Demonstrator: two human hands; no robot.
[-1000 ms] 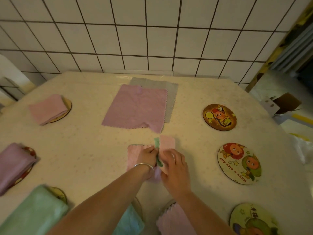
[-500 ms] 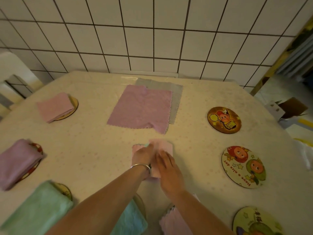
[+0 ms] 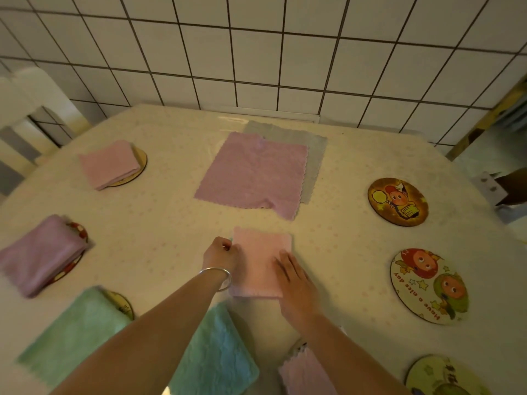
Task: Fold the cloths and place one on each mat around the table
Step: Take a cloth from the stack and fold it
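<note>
A: One head view is given. A folded pink cloth (image 3: 261, 262) is seen at the middle of the table (image 3: 159, 223), its long axis running from the near edge toward the tiled wall (image 3: 256, 52).

B: How is it held?

A: Its left edge is pinched by the left hand (image 3: 221, 253); the right hand (image 3: 296, 289) is laid flat on its right side, fingers straight.

B: What lies around it?

A: Just beyond, a flat purple cloth (image 3: 252, 175) is spread over a grey cloth (image 3: 313, 149). Three bare mats are counted at the right: a brown mat (image 3: 397, 201), a white mat (image 3: 429, 286) and a yellow mat (image 3: 439, 377). Five folded cloths are counted on mats to the left and near side, partly hidden by the forearms.
</note>
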